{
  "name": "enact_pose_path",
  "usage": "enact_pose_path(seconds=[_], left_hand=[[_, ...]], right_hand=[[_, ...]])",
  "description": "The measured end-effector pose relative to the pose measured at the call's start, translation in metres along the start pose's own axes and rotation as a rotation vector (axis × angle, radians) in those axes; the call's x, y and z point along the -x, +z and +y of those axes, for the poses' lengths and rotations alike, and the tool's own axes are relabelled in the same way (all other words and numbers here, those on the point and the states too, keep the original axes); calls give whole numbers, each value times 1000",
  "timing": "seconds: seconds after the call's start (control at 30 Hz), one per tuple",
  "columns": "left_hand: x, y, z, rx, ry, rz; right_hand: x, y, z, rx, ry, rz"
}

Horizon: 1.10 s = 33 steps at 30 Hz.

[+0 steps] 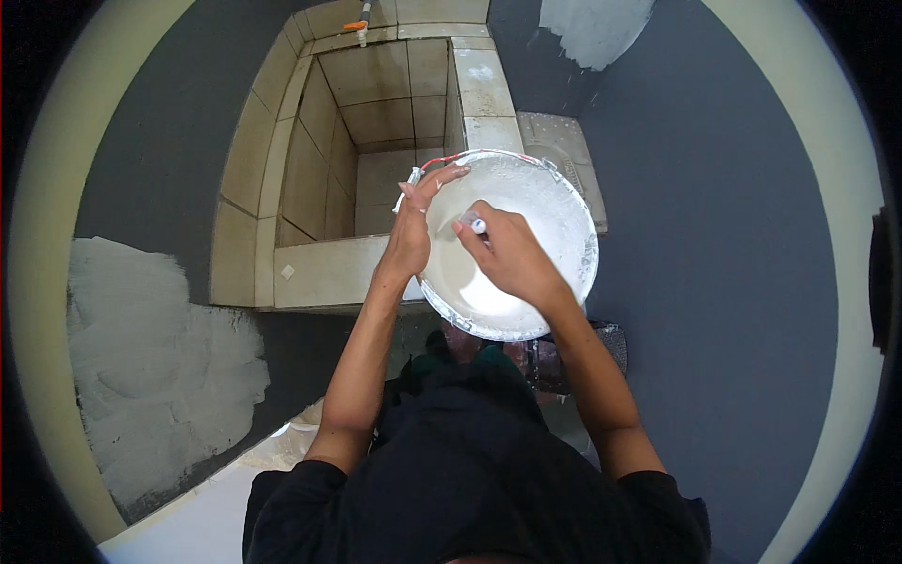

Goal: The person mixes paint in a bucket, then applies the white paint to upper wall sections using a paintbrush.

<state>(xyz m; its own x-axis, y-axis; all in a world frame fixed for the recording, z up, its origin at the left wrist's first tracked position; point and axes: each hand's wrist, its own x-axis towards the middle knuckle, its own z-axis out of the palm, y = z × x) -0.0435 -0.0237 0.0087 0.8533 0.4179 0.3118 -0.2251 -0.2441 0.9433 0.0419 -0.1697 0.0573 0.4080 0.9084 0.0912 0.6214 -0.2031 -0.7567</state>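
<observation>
As we look straight down, a white bucket [590,254] stands just right of the frame's centre, pale mix [484,299] inside. Our right hand [507,246] is closed around a white handle [478,226] over the mix; its lower end is hidden. Our left hand [411,230] touches the left rim, fingers stretched out; how firmly it grips, we cannot tell.

The bucket overlaps the near right corner of a tiled basin [329,271], and what bears its weight is hidden, so a hard push might tip or slide it. Quick strokes might splash mix over the rim, and the red bail [442,161] could snag our left fingers.

The basin's hollow opens at upper left; the grey wall [714,235] at right probably limits our right elbow.
</observation>
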Motion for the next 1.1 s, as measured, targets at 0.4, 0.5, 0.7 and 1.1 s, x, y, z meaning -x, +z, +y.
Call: enact_pose_path(seconds=[0.4, 0.5, 0.7, 1.1], left_hand=[[-7, 10, 1, 275, 2, 33], [-7, 12, 3, 327, -8, 28], [-4, 11, 5, 363, -22, 8], [2, 4, 7, 262, -35, -26]], right_hand=[[4, 27, -1, -229, 14, 206], [9, 28, -1, -243, 6, 205], [17, 14, -6, -72, -109, 99], [-20, -19, -2, 149, -247, -94]])
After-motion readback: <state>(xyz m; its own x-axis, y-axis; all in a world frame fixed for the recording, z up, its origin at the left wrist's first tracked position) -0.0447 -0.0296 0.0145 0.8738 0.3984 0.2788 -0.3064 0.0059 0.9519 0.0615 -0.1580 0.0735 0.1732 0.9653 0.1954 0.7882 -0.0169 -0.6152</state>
